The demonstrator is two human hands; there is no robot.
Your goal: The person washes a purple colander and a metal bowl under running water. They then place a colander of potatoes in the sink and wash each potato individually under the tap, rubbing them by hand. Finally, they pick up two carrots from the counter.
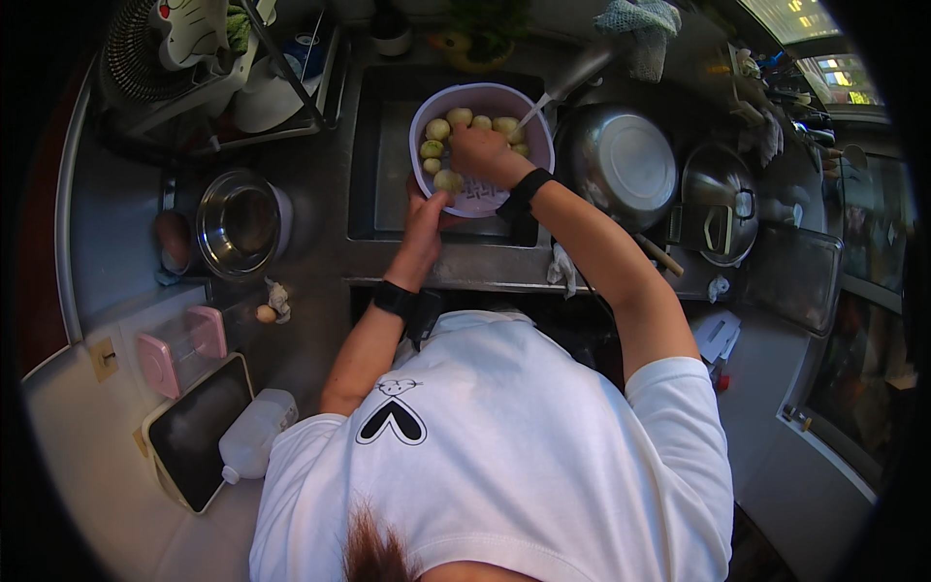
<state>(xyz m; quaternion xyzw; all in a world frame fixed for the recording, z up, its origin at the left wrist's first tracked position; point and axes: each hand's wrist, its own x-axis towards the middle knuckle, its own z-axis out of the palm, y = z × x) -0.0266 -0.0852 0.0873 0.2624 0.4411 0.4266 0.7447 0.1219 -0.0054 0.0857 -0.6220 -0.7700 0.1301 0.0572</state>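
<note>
A pale lilac plastic colander point(547, 134) with slots in its base is held over the sink point(382, 189). Inside it lie several small, round, yellowish potatoes point(437, 130), most of them along the far and left sides. My left hand point(425, 218) grips the near left rim, thumb over the edge and fingers underneath. Down in the colander is my right hand point(484, 153), its fingers among the potatoes; whether they grip one is hidden. From the faucet point(582, 73) a stream of water falls beside my right hand.
An upturned metal pan point(633, 164) and a lidded pan point(716, 196) stand right of the sink. On the left are a steel bowl point(238, 224), a dish rack point(291, 124), a crumpled tissue point(278, 300) and a plastic jug point(256, 436). A mesh cloth point(644, 36) hangs near the faucet.
</note>
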